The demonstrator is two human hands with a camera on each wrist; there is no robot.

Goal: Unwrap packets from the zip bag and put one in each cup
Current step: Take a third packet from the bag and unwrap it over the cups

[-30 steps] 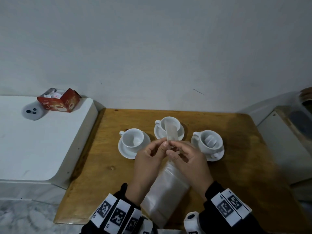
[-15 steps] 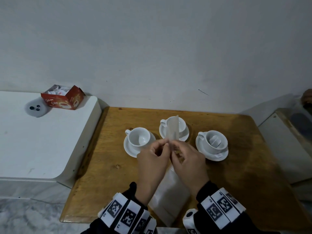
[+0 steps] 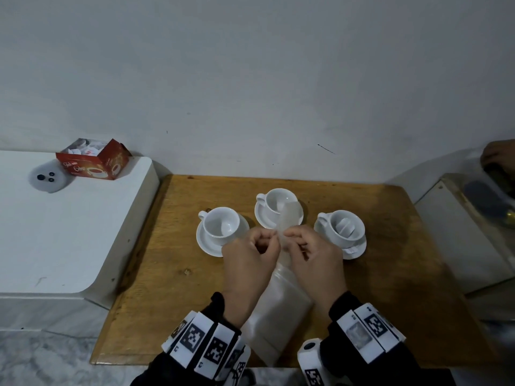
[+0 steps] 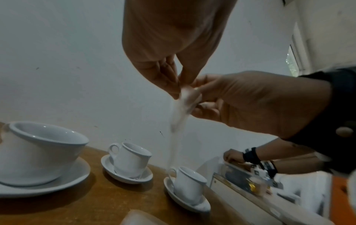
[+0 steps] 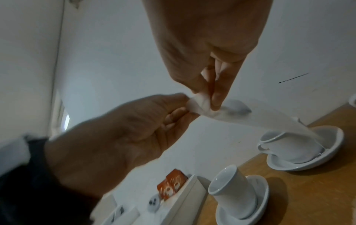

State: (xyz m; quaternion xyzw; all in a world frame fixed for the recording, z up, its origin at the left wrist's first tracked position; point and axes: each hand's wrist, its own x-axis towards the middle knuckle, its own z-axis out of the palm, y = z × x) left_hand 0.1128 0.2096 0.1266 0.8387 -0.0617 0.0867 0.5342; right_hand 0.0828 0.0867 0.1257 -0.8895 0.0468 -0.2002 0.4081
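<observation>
Translucent, feather-light and limp, the packet wrapper (image 3: 287, 221) tears best where both our hands' fingers (image 5: 215, 97) pinch its end.

Red box (image 3: 93, 162), left of the frame: cursive white lettering is printed beside a cup picture, too blurred to be read.
Wristbands (image 3: 207, 345), lower edge: black-and-white square code markers are carried; a small "C" is seen beneath some.

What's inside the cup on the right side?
The right cup holds a small white packet, standing against the inside. A little white tag lies on its saucer. What's under the packet at the bottom of the cup is hidden.
</observation>
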